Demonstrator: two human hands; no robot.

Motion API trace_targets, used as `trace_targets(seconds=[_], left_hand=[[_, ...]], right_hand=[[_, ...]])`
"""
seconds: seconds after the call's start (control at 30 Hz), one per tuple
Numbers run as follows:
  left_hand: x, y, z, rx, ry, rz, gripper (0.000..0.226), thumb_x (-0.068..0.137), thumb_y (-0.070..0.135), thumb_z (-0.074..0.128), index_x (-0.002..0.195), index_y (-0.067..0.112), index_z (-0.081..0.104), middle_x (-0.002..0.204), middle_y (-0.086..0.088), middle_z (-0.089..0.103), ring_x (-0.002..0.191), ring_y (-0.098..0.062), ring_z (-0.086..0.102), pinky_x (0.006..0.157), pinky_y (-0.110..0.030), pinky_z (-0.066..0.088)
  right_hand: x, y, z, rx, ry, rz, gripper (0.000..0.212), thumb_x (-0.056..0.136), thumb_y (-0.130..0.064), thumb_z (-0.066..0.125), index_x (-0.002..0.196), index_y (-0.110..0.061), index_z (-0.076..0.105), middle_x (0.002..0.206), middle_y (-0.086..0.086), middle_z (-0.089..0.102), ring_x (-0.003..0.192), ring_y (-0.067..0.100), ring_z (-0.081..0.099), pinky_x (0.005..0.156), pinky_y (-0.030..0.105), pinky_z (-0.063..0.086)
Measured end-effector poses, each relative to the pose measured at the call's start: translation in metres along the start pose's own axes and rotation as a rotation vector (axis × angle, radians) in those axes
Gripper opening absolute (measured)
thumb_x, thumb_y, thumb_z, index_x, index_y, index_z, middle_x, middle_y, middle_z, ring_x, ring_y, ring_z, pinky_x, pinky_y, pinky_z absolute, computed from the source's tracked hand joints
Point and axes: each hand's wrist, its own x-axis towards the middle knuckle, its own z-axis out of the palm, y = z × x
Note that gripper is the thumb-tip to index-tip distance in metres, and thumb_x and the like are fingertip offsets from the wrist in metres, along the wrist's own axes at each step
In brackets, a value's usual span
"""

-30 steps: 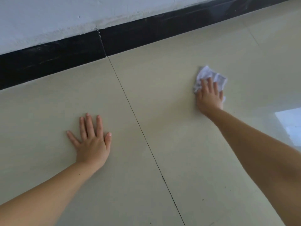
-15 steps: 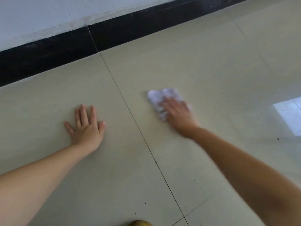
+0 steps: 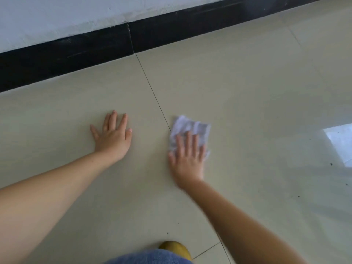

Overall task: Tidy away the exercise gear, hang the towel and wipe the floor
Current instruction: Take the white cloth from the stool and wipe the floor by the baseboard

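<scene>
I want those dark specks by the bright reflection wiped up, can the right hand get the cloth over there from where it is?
Probably yes. The right hand presses the white cloth flat on the floor, and only bare tile lies between it and the dark specks.

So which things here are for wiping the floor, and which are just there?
For the job:
- crumpled white cloth, pressed flat under the right hand
- beige tiled floor, with dark specks at the right
- left hand, flat on the floor

Just there:
- black skirting board
- white wall
- yellow rounded thing, bottom edge
</scene>
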Motion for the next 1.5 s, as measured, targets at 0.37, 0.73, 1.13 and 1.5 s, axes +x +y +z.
trace_targets(seconds=[0.37,0.73,1.13,1.5], left_hand=[[-0.054,-0.109,-0.005,0.052,0.039,-0.002,0.048,0.1,0.032,0.033,0.147,0.023,0.03,0.157,-0.004,0.017,0.145,-0.017,0.015,0.11,-0.063,-0.001],[-0.083,-0.16,0.013,0.059,0.002,0.043,0.066,0.083,0.046,0.021,0.139,0.02,0.045,0.15,-0.01,0.037,0.137,-0.025,0.037,0.101,-0.07,0.021],[-0.08,-0.164,0.014,0.102,0.014,0.1,0.057,0.081,0.038,0.035,0.13,0.016,0.053,0.138,-0.015,0.051,0.127,-0.023,0.039,0.082,-0.07,0.041],[-0.079,-0.166,0.019,0.078,0.089,0.107,0.056,0.08,0.039,0.036,0.132,0.02,0.046,0.138,-0.013,0.051,0.127,-0.022,0.034,0.084,-0.07,0.039]], right_hand=[[-0.027,-0.032,0.011,-0.263,-0.202,-0.647,0.052,0.1,-0.046,0.013,0.14,-0.028,0.041,0.149,0.004,0.038,0.139,0.022,0.031,0.109,0.046,0.02],[0.077,-0.07,-0.023,-0.025,-0.102,0.148,0.057,0.1,-0.046,0.015,0.152,-0.028,0.0,0.159,0.002,-0.013,0.146,0.023,-0.016,0.117,0.048,-0.012],[0.083,-0.05,-0.03,-0.326,-0.103,-0.314,0.052,0.1,-0.031,0.013,0.151,-0.025,0.009,0.16,-0.002,0.002,0.147,0.015,0.003,0.116,0.05,0.009],[0.109,-0.176,-0.002,-0.054,-0.075,-0.245,0.054,0.1,-0.037,0.024,0.151,-0.028,0.008,0.159,0.016,-0.001,0.147,0.027,-0.005,0.116,0.042,-0.005]])
